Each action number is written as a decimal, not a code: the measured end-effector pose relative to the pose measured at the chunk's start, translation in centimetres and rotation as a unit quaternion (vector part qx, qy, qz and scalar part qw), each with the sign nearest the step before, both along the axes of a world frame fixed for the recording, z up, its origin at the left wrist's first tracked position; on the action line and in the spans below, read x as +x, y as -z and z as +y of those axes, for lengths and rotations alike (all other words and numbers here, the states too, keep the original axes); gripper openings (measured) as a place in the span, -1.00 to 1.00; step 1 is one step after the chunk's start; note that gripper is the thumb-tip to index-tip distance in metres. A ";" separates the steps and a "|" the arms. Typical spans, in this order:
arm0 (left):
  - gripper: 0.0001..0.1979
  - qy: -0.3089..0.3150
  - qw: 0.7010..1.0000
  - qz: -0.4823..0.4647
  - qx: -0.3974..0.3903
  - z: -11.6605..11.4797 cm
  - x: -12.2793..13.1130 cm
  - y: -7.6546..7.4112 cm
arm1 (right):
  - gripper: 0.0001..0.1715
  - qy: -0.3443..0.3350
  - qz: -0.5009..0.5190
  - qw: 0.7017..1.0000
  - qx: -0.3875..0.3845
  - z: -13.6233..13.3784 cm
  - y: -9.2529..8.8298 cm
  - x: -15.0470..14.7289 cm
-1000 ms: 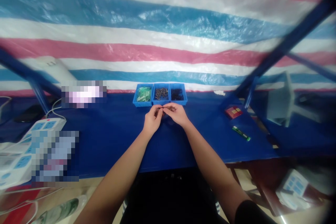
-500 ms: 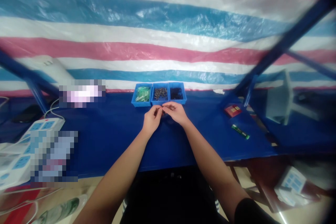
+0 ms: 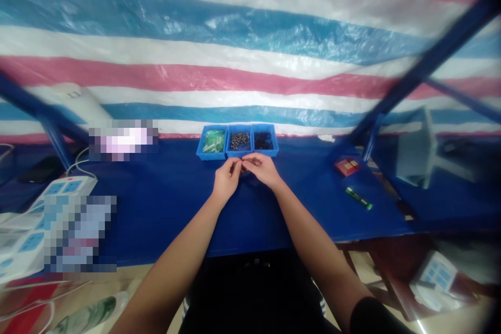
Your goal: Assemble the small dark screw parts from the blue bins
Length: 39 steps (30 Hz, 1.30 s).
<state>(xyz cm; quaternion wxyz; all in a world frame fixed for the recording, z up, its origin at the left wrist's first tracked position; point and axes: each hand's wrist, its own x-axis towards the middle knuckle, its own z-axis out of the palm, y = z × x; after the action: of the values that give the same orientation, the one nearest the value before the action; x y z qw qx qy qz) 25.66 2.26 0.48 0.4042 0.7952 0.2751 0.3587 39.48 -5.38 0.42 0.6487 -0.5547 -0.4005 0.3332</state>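
My left hand [image 3: 227,178] and my right hand [image 3: 261,169] meet fingertip to fingertip over the blue table [image 3: 164,203], both pinched on a tiny dark part [image 3: 243,167] too small to name. Just beyond them stand three small blue bins in a row. The left bin [image 3: 212,142] holds green pieces, the middle bin [image 3: 239,141] holds small dark metallic parts, and the right bin [image 3: 264,140] holds black parts.
A red box [image 3: 347,166] and a green stick-like item [image 3: 358,198] lie right of my hands. White power strips [image 3: 58,190] with cables sit at the left. A grey stand [image 3: 418,148] is at the right, and a striped tarp [image 3: 235,52] hangs behind the table.
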 end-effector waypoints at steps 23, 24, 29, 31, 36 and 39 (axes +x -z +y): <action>-0.77 -0.004 1.000 -0.010 -0.019 -0.2 0.0 -0.2 | -0.63 0.003 0.006 1.000 -0.003 -0.1 -0.3 0.0; -0.76 -0.002 1.000 -0.012 -0.019 -0.2 0.0 -0.3 | -0.63 0.004 0.006 1.000 -0.004 -0.1 -0.2 0.0; -0.78 -0.003 1.000 -0.011 -0.010 -0.1 0.0 -0.1 | -0.62 0.008 -0.003 1.000 -0.007 -0.1 -0.1 0.0; -0.78 -0.003 1.000 -0.005 -0.007 -0.1 0.0 -0.1 | -0.62 0.008 -0.005 1.000 -0.007 -0.1 -0.2 0.0; -0.78 -0.002 1.000 -0.003 -0.008 -0.1 -0.1 -0.1 | -0.63 0.003 -0.001 1.000 0.001 0.0 -0.1 -0.1; -0.77 -0.002 1.000 -0.009 -0.017 -0.2 -0.1 -0.2 | -0.62 0.008 0.003 1.000 -0.002 0.0 -0.1 -0.1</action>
<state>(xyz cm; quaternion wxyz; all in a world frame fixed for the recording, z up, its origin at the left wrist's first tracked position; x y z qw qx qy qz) 25.60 2.08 0.70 0.4192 0.7843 0.2793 0.3622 39.39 -5.34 0.53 0.6514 -0.5583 -0.3932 0.3307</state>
